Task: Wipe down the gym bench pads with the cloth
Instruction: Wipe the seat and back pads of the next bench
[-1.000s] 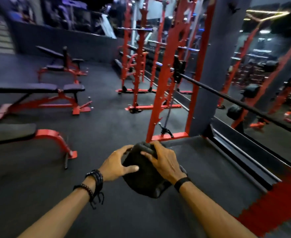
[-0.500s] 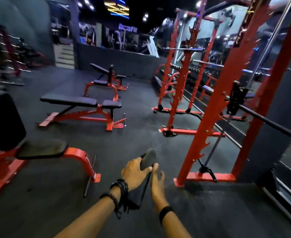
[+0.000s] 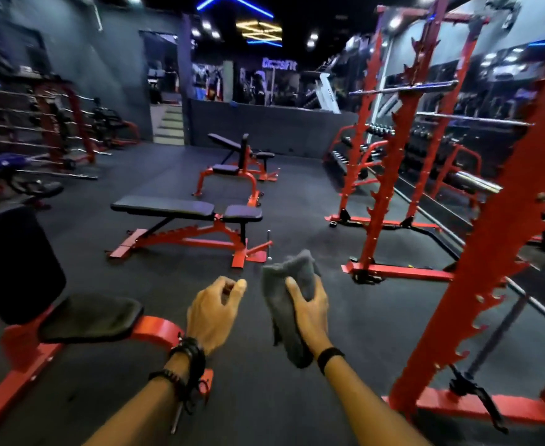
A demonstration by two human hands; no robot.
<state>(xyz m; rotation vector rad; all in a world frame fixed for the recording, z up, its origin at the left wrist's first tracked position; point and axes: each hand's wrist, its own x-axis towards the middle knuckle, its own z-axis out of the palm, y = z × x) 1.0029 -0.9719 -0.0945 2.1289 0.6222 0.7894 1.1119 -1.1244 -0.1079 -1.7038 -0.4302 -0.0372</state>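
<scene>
A: Cloth (image 3: 288,304) — where is it?
B: Lower centre of the frame, a grey rag in the right hand (image 3: 311,312). That grip is curled round its middle, thumb across the front; one end sticks up above the fingers, the other hangs below the wrist.
A: And the left hand (image 3: 211,312)?
B: Just beside it, apart from the cloth. Its grip is loosely curled, fingertips near the thumb, pinching nothing. Dark bands sit on that wrist.
A: Any pads close by?
B: At lower left, a seat pad (image 3: 91,317) on a red frame, with an upright back pad (image 3: 17,262) behind it. Neither hand touches them.
A: Farther out?
B: Mid-frame, a flat bench (image 3: 165,207) on the dark floor (image 3: 296,397); beyond it, an incline bench (image 3: 232,149). Red racks (image 3: 390,175) run up the right side. Stairs (image 3: 169,123) show at the upper centre-left, blurred.
</scene>
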